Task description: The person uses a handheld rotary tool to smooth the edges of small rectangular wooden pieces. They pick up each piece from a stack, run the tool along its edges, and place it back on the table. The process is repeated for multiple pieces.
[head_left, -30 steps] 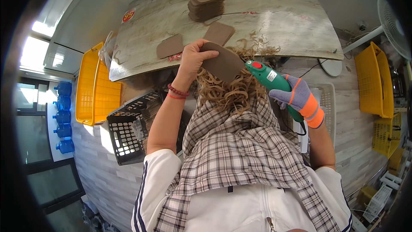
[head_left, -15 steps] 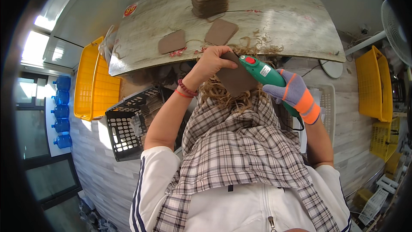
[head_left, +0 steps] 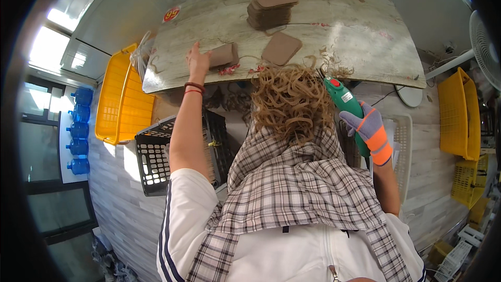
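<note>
Along the bench's [head_left: 209, 21] near edge, left hand [head_left: 199, 66] is at two overlapping brown pads [head_left: 224, 55]; can't tell if it grips. Gloved right hand [head_left: 369, 128] grasps green power cutter [head_left: 345, 98], tip beside curly scraps [head_left: 292, 96] over lap. Pad stack [head_left: 270, 11] sits farther back.

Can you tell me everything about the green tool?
The green tool is long, rounded and plastic-looking, with a red button, a white label and a narrow dark tip. The gloved right hand grips it beside the curly brown strips, tip pointing forward and left. I can't tell if it's running.
</note>
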Demonstrator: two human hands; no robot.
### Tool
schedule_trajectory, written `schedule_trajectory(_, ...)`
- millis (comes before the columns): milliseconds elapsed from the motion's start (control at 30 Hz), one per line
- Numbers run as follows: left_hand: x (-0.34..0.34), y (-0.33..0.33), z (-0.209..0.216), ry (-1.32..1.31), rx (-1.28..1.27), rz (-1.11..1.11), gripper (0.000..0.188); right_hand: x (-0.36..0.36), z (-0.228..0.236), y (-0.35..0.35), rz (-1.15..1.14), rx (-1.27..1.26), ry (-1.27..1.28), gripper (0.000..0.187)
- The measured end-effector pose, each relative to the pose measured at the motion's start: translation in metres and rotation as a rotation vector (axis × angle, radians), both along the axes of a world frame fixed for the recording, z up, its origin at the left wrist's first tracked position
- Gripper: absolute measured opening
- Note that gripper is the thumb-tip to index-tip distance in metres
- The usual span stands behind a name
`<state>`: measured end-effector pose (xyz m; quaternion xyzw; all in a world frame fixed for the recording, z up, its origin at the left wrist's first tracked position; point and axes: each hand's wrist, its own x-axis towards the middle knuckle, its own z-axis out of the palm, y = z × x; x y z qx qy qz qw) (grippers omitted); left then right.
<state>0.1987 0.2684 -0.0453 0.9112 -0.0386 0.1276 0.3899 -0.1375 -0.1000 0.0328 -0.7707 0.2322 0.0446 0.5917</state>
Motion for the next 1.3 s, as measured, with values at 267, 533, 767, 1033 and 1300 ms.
schedule_trajectory(267, -0.069, -0.157, -0.006, -0.043, 0.63, -0.266, 0.065, -0.007, -0.013, -0.005, -0.052, 0.003, 0.002, 0.049)
schedule_trajectory(533, -0.083, -0.172, 0.008, 0.037, 0.194, -0.309, 0.039, -0.013, -0.017, -0.005, -0.072, -0.093, 0.007, 0.041)
schedule_trajectory(767, -0.097, -0.181, 0.038, 0.388, -1.252, -0.376, 0.026, 0.0, -0.018, -0.001, -0.096, -0.078, -0.151, 0.04)
schedule_trajectory(1033, -0.141, -0.219, 0.061, 0.493, -1.932, -0.439, 0.045, 0.015, 0.023, 0.016, -0.171, 0.083, -0.174, 0.046)
schedule_trajectory(1300, -0.158, -0.233, 0.057, 0.554, -1.896, -0.409, 0.04, 0.014, 0.023, 0.018, -0.173, 0.098, -0.184, 0.04)
